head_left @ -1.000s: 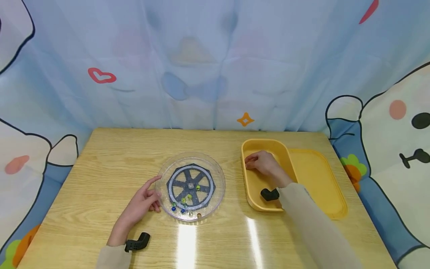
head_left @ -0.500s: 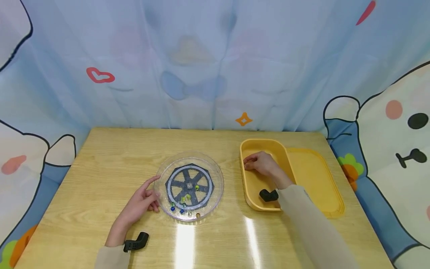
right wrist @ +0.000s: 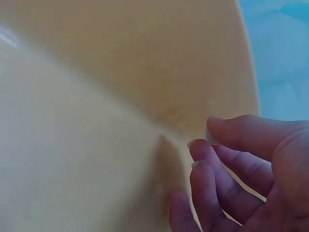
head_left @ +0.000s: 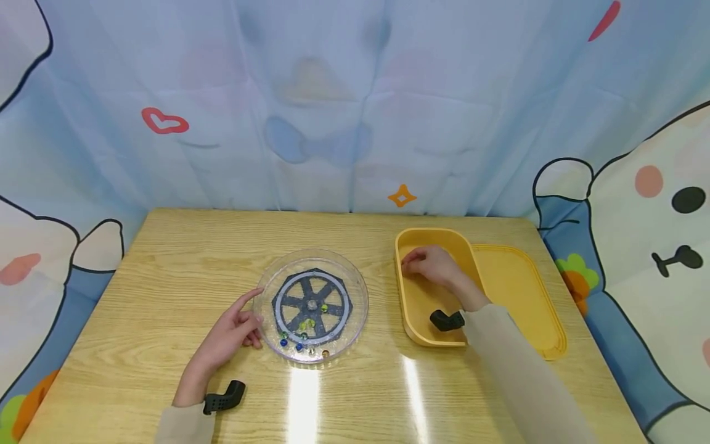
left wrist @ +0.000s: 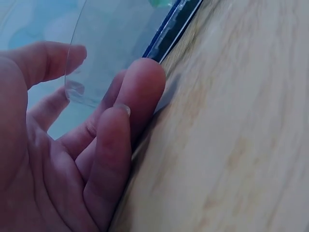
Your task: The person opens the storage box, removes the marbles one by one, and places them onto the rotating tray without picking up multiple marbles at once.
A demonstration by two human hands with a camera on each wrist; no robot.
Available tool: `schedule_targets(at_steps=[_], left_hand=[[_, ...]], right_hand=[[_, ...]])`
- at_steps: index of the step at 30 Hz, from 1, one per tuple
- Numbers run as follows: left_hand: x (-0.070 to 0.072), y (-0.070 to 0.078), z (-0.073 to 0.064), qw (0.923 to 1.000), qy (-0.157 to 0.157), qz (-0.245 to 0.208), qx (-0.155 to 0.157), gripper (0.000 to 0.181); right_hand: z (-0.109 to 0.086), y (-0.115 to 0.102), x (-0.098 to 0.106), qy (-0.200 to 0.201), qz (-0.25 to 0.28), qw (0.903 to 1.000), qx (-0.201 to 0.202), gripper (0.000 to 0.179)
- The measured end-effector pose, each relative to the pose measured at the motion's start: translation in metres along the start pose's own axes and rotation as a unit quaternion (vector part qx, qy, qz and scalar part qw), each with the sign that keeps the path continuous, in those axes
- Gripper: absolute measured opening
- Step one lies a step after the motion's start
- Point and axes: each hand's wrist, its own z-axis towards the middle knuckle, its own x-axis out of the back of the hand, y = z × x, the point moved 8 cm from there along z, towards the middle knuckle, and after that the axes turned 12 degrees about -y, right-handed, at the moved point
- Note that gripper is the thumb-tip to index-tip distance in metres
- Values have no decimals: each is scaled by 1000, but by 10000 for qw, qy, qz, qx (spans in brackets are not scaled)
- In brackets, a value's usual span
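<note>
A round clear plastic dish (head_left: 359,311) stands on the wooden table, its dark wheel-shaped base (head_left: 291,301) showing through. Several small glass marbles (head_left: 299,347), green, blue, clear and amber, lie mostly toward its near side. My left hand (head_left: 230,333) holds the dish's left edge. In the left wrist view its thumb (left wrist: 72,58) overlaps the clear wall and its other fingers curl low beside it. Inside the yellow tray (head_left: 407,311) at the right is my right hand (head_left: 435,266), by the left wall. Its fingers are loosely bent, thumb tip close to them; no held thing shows.
A flat yellow lid (head_left: 524,290) lies on the table against the right side of the tray. Behind the table's far edge hangs a light blue printed curtain (head_left: 333,154). A black wrist camera (head_left: 224,398) sits on the left wrist.
The head view shifts slightly. Both hands, the dish and the tray keep nearly the same places; the right fingers move only a little inside the tray.
</note>
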Motion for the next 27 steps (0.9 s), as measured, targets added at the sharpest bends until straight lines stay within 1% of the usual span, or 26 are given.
schedule_targets(at_steps=[4,8,12,15,17,20,24,27], left_hand=[[0,0,0,10000,45,1,59,55],[-1,2,-2,10000,17,25,55,56],[0,5,-2,10000,16,43,71,56],[1,5,-3,10000,31,36,65,57],[1,5,-3,10000,30,37,44,57],[1,6,-3,10000,24,34,23,57],[0,6,-2,10000,8,23,33,56],[0,5,-2,9999,5,86,57,55]], right_hand=[[-8,-6,1,108,315,9994,7,25],[-19,-13,4,369,565,9976,117,26],[-33,-29,6,702,513,9955,366,23],[-44,-44,2,862,390,9943,497,20],[-49,-54,-3,909,321,9937,571,20],[-55,-72,-15,975,221,9917,807,18],[-59,-95,-36,925,151,9888,1162,14],[-59,-106,-55,760,292,9884,1284,13]])
